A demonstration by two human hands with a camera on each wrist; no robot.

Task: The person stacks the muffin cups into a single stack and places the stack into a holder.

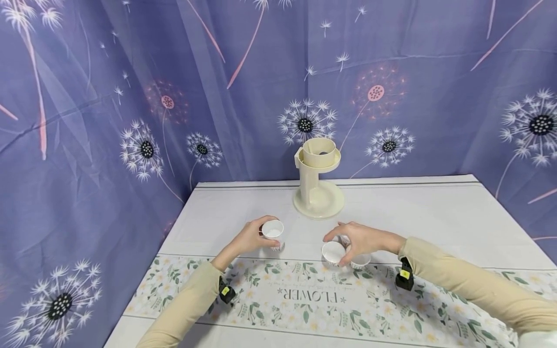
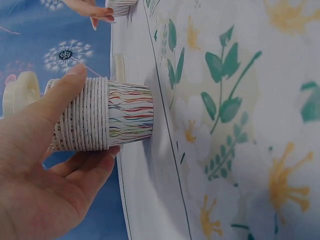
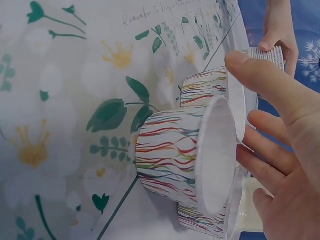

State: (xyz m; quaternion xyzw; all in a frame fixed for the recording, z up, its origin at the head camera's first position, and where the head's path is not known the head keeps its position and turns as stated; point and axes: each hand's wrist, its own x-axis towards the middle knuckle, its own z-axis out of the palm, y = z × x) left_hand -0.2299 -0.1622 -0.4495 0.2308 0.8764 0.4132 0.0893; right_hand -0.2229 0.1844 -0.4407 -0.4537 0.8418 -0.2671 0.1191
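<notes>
In the head view, my left hand [image 1: 256, 234] grips a stack of nested paper cups [image 1: 272, 230] left of the middle. The left wrist view shows the stack [image 2: 130, 112] on its side in the picture, with wavy coloured lines on the outermost cup and thumb and fingers around the rims. My right hand [image 1: 363, 240] is spread around a single paper cup [image 1: 333, 253], thumb and fingers near its rim; whether they touch it is unclear. Close by stand a second paper cup [image 3: 170, 155] and a third paper cup [image 3: 200, 220], partly hidden.
A cream plastic stand [image 1: 309, 188] with a round base and a ring-shaped holder [image 1: 319, 153] stands at the back middle of the table. A white cloth with a floral band [image 1: 304, 309] covers the table. A purple dandelion curtain [image 1: 252, 121] hangs behind and at the sides.
</notes>
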